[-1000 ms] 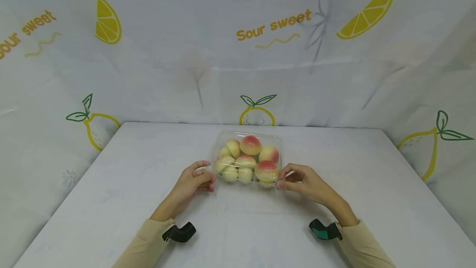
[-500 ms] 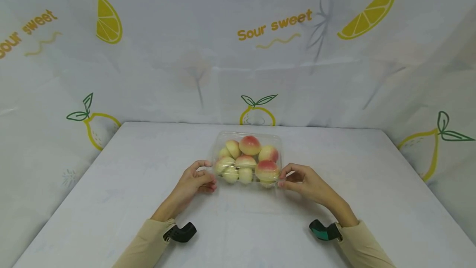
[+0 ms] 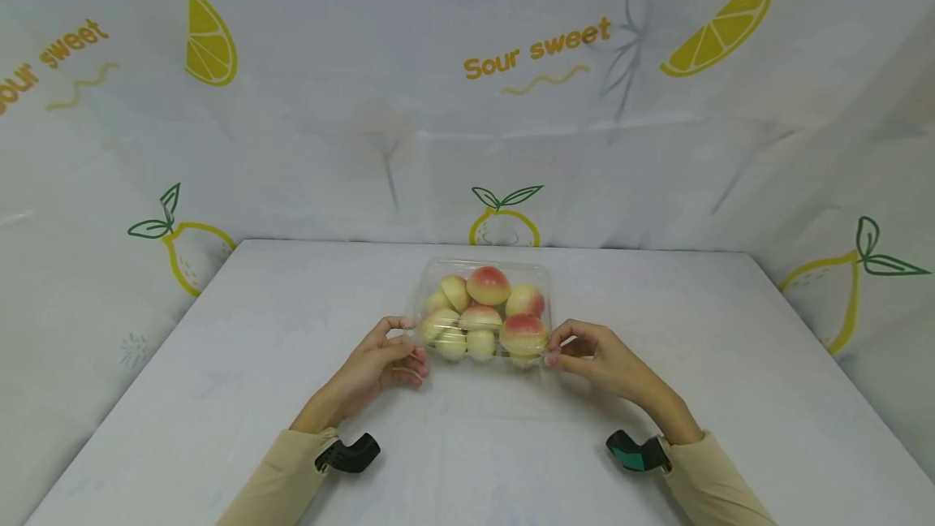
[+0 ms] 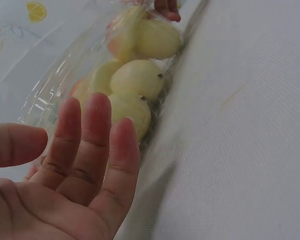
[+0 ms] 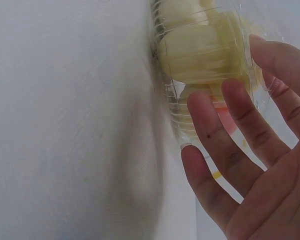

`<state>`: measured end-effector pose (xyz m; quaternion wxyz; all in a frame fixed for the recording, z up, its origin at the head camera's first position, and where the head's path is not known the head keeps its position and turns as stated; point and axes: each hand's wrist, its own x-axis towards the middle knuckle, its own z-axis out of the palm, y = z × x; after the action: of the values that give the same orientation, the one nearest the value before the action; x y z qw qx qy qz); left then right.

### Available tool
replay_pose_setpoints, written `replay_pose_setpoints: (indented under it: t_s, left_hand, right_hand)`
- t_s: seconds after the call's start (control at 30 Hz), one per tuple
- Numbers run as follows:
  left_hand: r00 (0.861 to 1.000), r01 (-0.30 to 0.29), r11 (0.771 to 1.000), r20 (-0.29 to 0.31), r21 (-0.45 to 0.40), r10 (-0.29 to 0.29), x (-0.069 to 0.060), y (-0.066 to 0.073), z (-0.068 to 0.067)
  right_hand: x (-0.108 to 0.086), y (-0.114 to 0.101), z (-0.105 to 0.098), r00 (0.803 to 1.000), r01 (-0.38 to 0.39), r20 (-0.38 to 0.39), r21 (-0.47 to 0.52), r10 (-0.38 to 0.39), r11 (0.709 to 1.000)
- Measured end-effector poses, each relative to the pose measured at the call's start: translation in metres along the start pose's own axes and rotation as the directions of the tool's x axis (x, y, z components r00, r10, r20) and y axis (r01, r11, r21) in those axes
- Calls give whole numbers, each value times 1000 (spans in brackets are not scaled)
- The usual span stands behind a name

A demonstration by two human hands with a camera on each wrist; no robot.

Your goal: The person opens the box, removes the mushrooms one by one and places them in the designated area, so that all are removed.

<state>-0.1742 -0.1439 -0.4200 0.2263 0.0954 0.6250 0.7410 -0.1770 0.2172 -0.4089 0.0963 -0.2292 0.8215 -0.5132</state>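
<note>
Right hand (image 3: 602,357) pinches a clear rectangular plastic box (image 3: 441,269) near white desk (image 3: 504,461)'s far edge; left hand (image 3: 374,368)'s grip unclear. Orange lettering (image 3: 536,50): "Sour sweet".

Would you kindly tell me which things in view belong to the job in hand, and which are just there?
Seem to belong to the job:
clear box
fruit, inside the box
left hand, at the box's near left corner
right hand, at its near right corner

Just there:
white table
lemon-print sheet behind it
dark wrist gadgets
</note>
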Motion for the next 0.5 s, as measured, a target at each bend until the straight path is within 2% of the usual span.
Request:
replay_pose_setpoints:
  t_s: [0.23,0.4,0.5]
  left_hand:
    - [999,26,999,-36,22,-25,0,-1,4]
    - [989,16,994,-147,110,1,2,-4,7]
    - [985,9,989,-170,149,17,3,-5,6]
  right_hand:
    - [0,0,0,1000,-1,-3,-8,1,1000]
    - [0,-1,0,1000,-5,4,2,5,1000]
    - [0,-2,0,1000,-9,7,1,9,1000]
